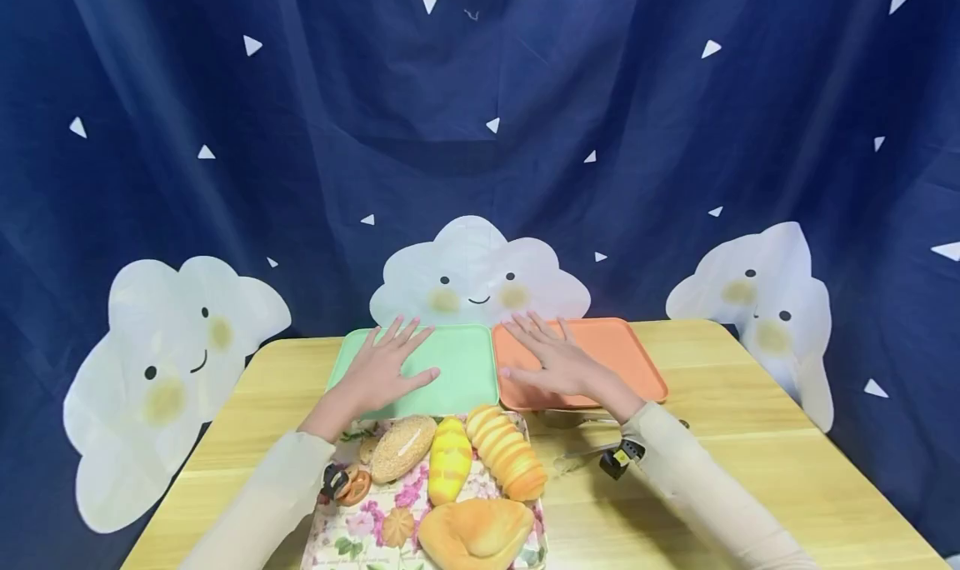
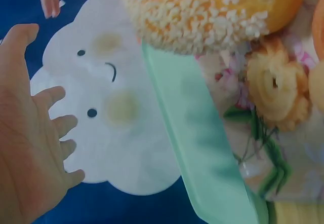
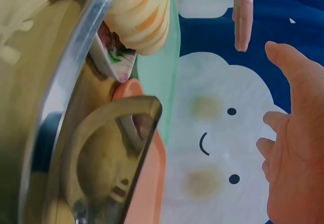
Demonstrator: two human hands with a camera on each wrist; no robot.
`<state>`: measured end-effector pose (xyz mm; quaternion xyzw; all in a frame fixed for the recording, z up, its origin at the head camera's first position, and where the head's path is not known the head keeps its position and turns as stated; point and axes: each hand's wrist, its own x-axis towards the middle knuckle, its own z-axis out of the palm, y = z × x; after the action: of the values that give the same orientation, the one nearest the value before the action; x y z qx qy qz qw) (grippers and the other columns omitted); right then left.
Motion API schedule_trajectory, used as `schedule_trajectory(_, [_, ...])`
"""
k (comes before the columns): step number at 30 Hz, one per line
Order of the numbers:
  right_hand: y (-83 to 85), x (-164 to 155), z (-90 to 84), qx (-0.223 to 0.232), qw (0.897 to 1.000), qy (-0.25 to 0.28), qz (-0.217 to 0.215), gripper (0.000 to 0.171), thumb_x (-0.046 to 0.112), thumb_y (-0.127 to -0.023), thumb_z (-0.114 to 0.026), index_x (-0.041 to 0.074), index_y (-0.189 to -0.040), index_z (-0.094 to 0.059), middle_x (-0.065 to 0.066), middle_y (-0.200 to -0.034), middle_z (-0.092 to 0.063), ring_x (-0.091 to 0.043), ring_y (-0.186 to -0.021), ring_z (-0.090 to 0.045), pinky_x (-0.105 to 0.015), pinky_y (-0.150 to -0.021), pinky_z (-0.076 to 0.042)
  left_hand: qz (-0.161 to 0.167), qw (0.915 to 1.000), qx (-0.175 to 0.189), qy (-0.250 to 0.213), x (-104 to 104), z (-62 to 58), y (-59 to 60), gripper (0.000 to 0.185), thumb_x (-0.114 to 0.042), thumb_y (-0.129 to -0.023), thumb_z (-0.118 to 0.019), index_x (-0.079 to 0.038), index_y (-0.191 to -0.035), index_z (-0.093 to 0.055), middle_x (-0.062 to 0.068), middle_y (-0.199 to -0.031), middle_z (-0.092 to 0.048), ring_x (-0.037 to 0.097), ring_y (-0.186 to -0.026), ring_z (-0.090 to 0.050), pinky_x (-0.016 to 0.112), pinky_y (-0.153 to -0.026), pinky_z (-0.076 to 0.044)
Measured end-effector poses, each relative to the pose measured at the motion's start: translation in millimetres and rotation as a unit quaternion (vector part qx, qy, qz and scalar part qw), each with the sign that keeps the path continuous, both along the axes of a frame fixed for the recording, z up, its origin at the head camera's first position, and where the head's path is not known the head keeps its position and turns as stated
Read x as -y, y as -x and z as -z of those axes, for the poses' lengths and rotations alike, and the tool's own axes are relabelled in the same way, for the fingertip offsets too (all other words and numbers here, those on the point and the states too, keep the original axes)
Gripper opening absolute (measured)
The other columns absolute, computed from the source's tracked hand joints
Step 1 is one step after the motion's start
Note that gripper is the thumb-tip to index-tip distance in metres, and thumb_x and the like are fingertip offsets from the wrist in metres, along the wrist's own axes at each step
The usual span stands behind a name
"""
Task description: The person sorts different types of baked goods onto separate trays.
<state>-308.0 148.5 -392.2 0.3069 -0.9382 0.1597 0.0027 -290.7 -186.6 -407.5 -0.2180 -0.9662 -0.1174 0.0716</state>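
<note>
Resting flat, fingers spread: left hand (image 1: 382, 368) on green tray (image 1: 457, 362), right hand (image 1: 551, 360) on orange tray (image 1: 622, 353). Floral bread tray (image 1: 341, 541) just in front; metal tongs (image 1: 581, 452) beside right wrist.

A dark blue curtain (image 1: 300, 137) with white triangles and 3 smiling white clouds (image 1: 480, 274) hangs behind a light wooden table (image 1: 750, 437) in soft, even light

On the table (image 1: 750, 437), the floral tray (image 1: 339, 545) of breads lies nearest the person. Just behind the floral tray lie two flat trays side by side, touching: one behind-left (image 1: 465, 370), one behind-right (image 1: 630, 349). Tongs (image 1: 592, 452) lie right of the floral tray.
</note>
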Motion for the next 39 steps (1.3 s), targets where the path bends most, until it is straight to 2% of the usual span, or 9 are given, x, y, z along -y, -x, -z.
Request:
schedule_trajectory(5, [-0.8, -11.8, -5.1, 0.019, 1.0, 0.01, -0.007, 0.086, 0.073, -0.094, -0.046, 0.034, -0.163, -0.014, 0.006, -0.171, -0.008, -0.021, -0.16, 0.003, -0.062, -0.124, 0.009, -0.015, 0.9989, 0.022, -0.038, 20.5, -3.1, -5.4, 0.082, -0.069, -0.095, -0.05, -0.025, -0.161, -0.031, 0.01, -0.168, -0.027, 0.039, -0.157, -0.017, 0.07, -0.121, -0.013])
schedule_trajectory(8, [0.5, -25.7, -6.3, 0.025, 1.0, 0.006, -0.015, 0.085, 0.072, -0.094, -0.048, 0.033, -0.163, -0.018, 0.005, -0.171, -0.014, -0.023, -0.16, 0.001, -0.063, -0.124, 0.006, -0.019, 0.9973, 0.036, -0.061, 36.6, -2.1, -9.4, 0.08, -0.064, -0.095, -0.055, -0.02, -0.159, -0.036, 0.014, -0.163, -0.037, 0.044, -0.151, -0.029, 0.07, -0.118, -0.023])
schedule_trajectory(14, [2.0, -58.6, -9.2, 0.044, 0.999, -0.01, -0.025, 0.082, 0.062, -0.094, -0.057, 0.025, -0.162, -0.028, -0.005, -0.168, -0.029, -0.037, -0.158, -0.01, -0.07, -0.121, -0.001, -0.032, 0.9844, 0.113, -0.131, 71.3, 2.9, -19.8, 0.075, -0.057, -0.096, -0.06, -0.013, -0.155, -0.043, 0.02, -0.14, -0.06, 0.044, -0.132, -0.054, 0.063, -0.105, -0.044])
schedule_trajectory(18, [2.5, -80.6, -8.6, 0.057, 0.998, -0.005, -0.036, 0.08, 0.055, -0.093, -0.064, 0.018, -0.159, -0.037, -0.011, -0.164, -0.036, -0.045, -0.155, -0.016, -0.074, -0.118, -0.005, -0.045, 0.9641, 0.179, -0.19, 91.6, 6.2, -25.7, 0.067, -0.049, -0.097, -0.063, -0.009, -0.148, -0.05, 0.013, -0.121, -0.069, 0.032, -0.115, -0.064, 0.048, -0.091, -0.054])
schedule_trajectory(21, [1.4, -98.1, -6.4, 0.074, 0.996, 0.01, -0.047, 0.079, 0.05, -0.09, -0.071, 0.013, -0.155, -0.043, -0.016, -0.16, -0.041, -0.051, -0.151, -0.022, -0.076, -0.115, -0.009, -0.048, 0.9413, 0.24, -0.232, 103.2, 11.3, -28.7, 0.061, -0.043, -0.097, -0.065, -0.001, -0.14, -0.056, 0.013, -0.108, -0.071, 0.025, -0.098, -0.069, 0.037, -0.081, -0.057])
schedule_trajectory(26, [-3.8, -125.5, -6.9, 0.15, 0.986, 0.039, -0.056, 0.085, 0.042, -0.083, -0.082, 0.007, -0.151, -0.046, -0.022, -0.155, -0.045, -0.051, -0.145, -0.035, -0.074, -0.112, -0.026, -0.031, 0.8929, 0.342, -0.291, 112.4, 16.4, -30.8, 0.042, -0.025, -0.097, -0.065, 0.009, -0.121, -0.061, 0.015, -0.092, -0.071, 0.018, -0.08, -0.068, 0.033, -0.072, -0.059])
schedule_trajectory(29, [-6.4, -136.9, -5.3, 0.198, 0.976, 0.051, -0.071, 0.085, 0.035, -0.08, -0.086, 0.001, -0.148, -0.048, -0.025, -0.15, -0.049, -0.051, -0.138, -0.042, -0.073, -0.108, -0.033, -0.031, 0.8797, 0.369, -0.298, 113.9, 18.1, -31.7, 0.032, -0.015, -0.092, -0.065, 0.01, -0.112, -0.065, 0.011, -0.084, -0.071, 0.015, -0.075, -0.067, 0.033, -0.07, -0.06])
schedule_trajectory(34, [-8.6, -146.6, 0.5, 0.247, 0.963, 0.052, -0.091, 0.082, 0.026, -0.076, -0.089, -0.004, -0.142, -0.051, -0.026, -0.136, -0.055, -0.046, -0.123, -0.05, -0.064, -0.098, -0.043, -0.043, 0.8861, 0.364, -0.284, 114.3, 23.4, -32.6, 0.03, -0.007, -0.084, -0.068, 0.011, -0.107, -0.069, 0.008, -0.08, -0.072, 0.018, -0.073, -0.07, 0.036, -0.07, -0.062])
schedule_trajectory(39, [-9.0, -150.2, 7.4, 0.251, 0.96, 0.046, -0.113, 0.077, 0.019, -0.073, -0.091, -0.004, -0.137, -0.054, -0.024, -0.125, -0.058, -0.038, -0.11, -0.052, -0.049, -0.089, -0.048, -0.05, 0.8994, 0.343, -0.266, 112.4, 27.6, -32.1, 0.026, -0.004, -0.08, -0.071, 0.008, -0.103, -0.07, 0.008, -0.074, -0.069, 0.02, -0.07, -0.07, 0.036, -0.067, -0.061])
